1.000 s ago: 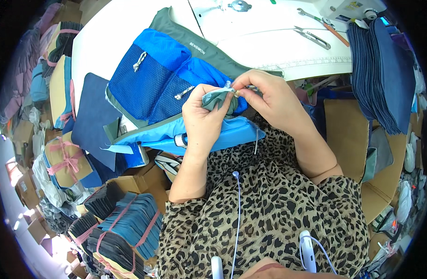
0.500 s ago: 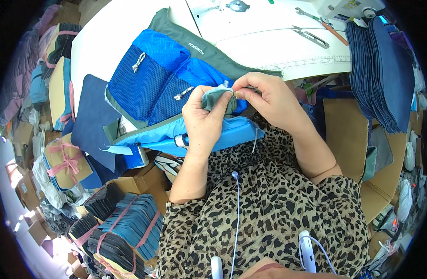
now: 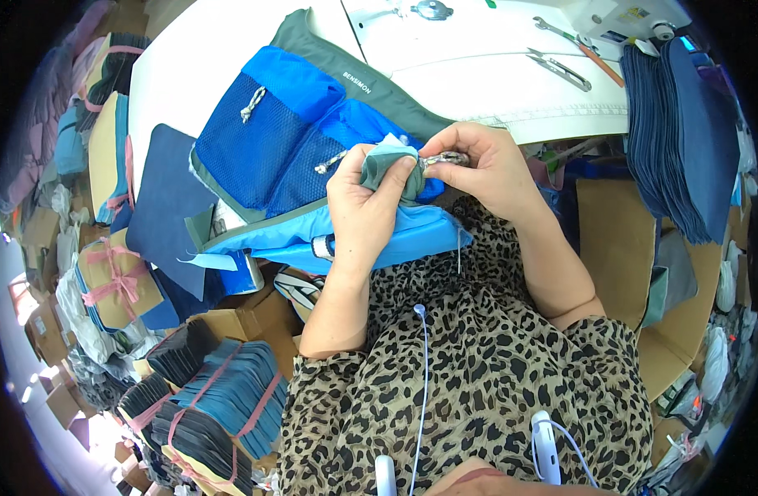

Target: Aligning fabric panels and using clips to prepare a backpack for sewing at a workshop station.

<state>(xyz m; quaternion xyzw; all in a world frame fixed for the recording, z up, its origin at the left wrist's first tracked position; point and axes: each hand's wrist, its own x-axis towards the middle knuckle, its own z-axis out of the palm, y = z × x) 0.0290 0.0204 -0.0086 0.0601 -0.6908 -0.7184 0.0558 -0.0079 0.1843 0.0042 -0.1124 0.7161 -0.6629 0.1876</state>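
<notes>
Beside blue mesh pockets point(image 3: 251, 145), hands point(image 3: 492, 172) expose more speckled cord point(image 3: 451, 159) than before.

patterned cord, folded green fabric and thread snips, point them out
Patterned cord point(image 3: 450, 158): head view, on its visible middle stretch
Folded green fabric point(image 3: 378, 169): head view, on its bunched fold
Thread snips point(image 3: 568, 74): head view, on the body near its middle

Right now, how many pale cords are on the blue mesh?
2: the upper cord on the left pocket, the lower cord beside the left hand. Others may be hidden.
</notes>
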